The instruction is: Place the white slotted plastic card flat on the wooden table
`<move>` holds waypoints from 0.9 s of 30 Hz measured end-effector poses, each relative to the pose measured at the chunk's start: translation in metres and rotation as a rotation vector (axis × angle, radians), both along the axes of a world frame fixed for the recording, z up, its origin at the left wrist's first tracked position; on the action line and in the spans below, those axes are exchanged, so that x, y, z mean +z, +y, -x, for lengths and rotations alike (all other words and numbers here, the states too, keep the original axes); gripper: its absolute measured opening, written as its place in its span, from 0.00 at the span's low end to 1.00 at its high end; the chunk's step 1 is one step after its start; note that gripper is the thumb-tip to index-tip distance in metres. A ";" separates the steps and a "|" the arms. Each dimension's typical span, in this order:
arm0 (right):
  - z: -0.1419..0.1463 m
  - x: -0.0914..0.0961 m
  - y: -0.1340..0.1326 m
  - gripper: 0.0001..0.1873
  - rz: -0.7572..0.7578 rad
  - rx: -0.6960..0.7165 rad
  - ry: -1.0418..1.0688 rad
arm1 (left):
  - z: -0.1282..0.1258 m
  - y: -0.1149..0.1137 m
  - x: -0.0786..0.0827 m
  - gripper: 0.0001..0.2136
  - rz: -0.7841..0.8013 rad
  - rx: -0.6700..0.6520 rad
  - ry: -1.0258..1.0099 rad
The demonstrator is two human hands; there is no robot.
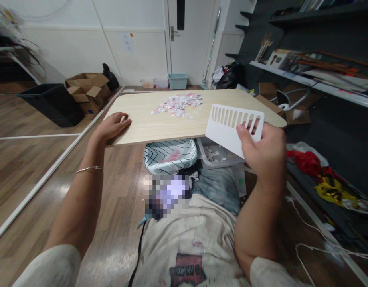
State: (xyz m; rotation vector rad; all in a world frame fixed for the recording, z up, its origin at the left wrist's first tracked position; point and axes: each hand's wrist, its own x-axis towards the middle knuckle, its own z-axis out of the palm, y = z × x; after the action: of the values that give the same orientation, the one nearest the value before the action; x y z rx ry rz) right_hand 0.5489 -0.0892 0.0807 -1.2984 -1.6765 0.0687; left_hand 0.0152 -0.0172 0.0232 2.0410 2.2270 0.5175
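My right hand (pixel 263 149) grips a white slotted plastic scraper (pixel 224 129), thumb on its near face, held above the near right part of the table. The scraper has a row of long slots along its top and a solid lower part. On the left side of the light wooden table (pixel 136 125) rests my left hand (pixel 113 125), its fingers stretched over the surface and nothing in it. A loose heap of white and pink paper scraps (pixel 179 104) lies toward the table's far side, apart from both hands.
Below the table's near edge are a patterned basin (pixel 170 157) and a clear plastic bin (pixel 215 161) with scraps inside. A black trash bin (pixel 52 103) and cardboard boxes (pixel 88 89) stand at left. Dark shelves (pixel 327 83) line the right. A blurred-out screen lies near my lap.
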 end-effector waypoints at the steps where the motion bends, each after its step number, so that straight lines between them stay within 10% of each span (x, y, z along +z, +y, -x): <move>1: 0.002 -0.001 0.001 0.15 -0.007 0.001 0.002 | 0.001 0.000 0.000 0.35 0.001 -0.001 0.000; 27: 0.021 -0.008 0.019 0.15 0.035 0.074 0.109 | -0.007 -0.003 0.003 0.30 -0.008 0.010 -0.053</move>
State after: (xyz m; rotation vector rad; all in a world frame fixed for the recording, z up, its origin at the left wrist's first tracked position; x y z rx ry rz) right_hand 0.5278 -0.0706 0.0726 -1.2365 -1.6360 0.2098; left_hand 0.0220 -0.0201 0.0266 1.9965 2.2104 0.5755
